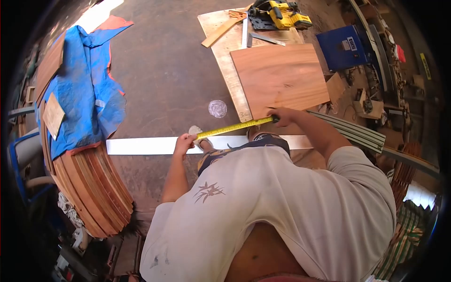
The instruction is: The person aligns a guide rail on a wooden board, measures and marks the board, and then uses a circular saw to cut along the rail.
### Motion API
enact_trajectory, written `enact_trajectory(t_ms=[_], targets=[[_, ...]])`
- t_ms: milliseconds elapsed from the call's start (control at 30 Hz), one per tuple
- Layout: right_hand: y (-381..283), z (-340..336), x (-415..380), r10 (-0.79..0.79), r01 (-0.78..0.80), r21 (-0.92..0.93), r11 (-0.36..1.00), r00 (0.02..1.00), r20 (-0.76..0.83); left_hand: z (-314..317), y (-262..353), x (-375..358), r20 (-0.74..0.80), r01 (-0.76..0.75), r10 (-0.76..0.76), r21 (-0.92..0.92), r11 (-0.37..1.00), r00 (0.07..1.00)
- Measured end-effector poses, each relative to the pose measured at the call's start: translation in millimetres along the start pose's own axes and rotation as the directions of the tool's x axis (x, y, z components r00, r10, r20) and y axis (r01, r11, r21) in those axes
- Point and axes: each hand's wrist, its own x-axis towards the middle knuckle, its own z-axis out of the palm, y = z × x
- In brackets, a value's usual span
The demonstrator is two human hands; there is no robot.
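Note:
A yellow tape measure (230,128) stretches between my two hands, its blade pulled out above the floor. My left hand (184,143) pinches the free end of the blade. At the other end my right hand (283,116) grips the dark case, which the fingers partly cover. Beneath the blade a long white strip (145,146) lies across the floor by my feet. Just beyond my right hand is a flat brown wooden panel (282,77), resting on a paler board (216,51).
A yellow and black power saw (282,16) sits at the far end of the pale board. Stacked planks (94,188) and a blue tarp (77,84) are at the left. A blue box (342,48) and a metal rail (352,129) are at the right.

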Motion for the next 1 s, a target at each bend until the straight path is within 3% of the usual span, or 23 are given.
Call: enact_trajectory(t_ms=[100,167,267,433,500,567,600,633,700,733,800,867,1000], targets=[[82.9,1.7,-61.5,0.126,-0.132,-0.075,0.988,0.989,-0.074,9.3,-2.4,7.0,-0.022,0.029,-0.027,0.105,0.994,0.999],[134.3,3.9,-89.8,0.141,-0.152,-0.066,0.986,0.978,-0.155,43.1,-5.9,26.2,-0.020,0.032,-0.030,0.138,0.990,0.999],[209.0,-4.7,-104.8,0.115,-0.132,-0.113,0.985,0.982,-0.147,116.8,-28.1,63.9,-0.028,-0.005,0.009,0.148,0.989,1.000],[335.4,-25.1,-75.9,0.036,-0.039,-0.132,0.991,0.999,-0.029,247.2,-95.6,121.4,-0.386,-0.060,0.095,0.100,0.993,0.918],[385.3,-43.5,-47.1,-0.023,0.026,-0.151,0.988,1.000,0.019,283.3,-118.7,135.3,-0.483,0.018,0.037,0.108,0.994,0.875],[403.3,-44.7,-39.5,-0.034,0.038,-0.141,0.989,0.999,0.028,322.0,-125.7,126.2,-0.706,0.046,0.065,0.137,0.989,0.705],[409.1,-48.5,-35.9,-0.032,0.038,-0.138,0.990,0.998,0.047,323.9,-161.7,143.1,-0.778,-0.041,0.238,0.264,0.964,0.581],[417.8,-56.2,-31.4,-0.050,0.059,-0.143,0.988,0.997,0.065,333.0,-156.9,139.9,-0.793,-0.026,0.225,0.256,0.966,0.566],[431.1,-59.4,-28.1,-0.058,0.078,-0.137,0.987,0.989,0.139,346.5,-156.1,125.5,-0.734,0.074,0.076,0.170,0.983,0.675],[433.2,-57.5,-30.0,-0.065,0.087,-0.141,0.986,0.986,0.151,348.4,-154.5,121.3,-0.734,0.075,0.058,0.147,0.986,0.677],[443.2,-55.8,-32.7,-0.134,0.143,-0.147,0.979,0.988,0.071,359.2,-150.7,121.4,-0.760,0.040,0.055,0.106,0.994,0.647],[446.8,-51.8,-31.4,-0.152,0.161,-0.112,0.981,0.984,0.090,363.7,-147.8,122.4,-0.782,0.004,0.051,0.068,0.998,0.621],[435.9,-45.1,-41.5,-0.144,0.149,-0.032,0.988,0.983,0.115,372.1,-137.5,122.1,-0.838,0.090,0.099,0.173,0.981,0.536]])
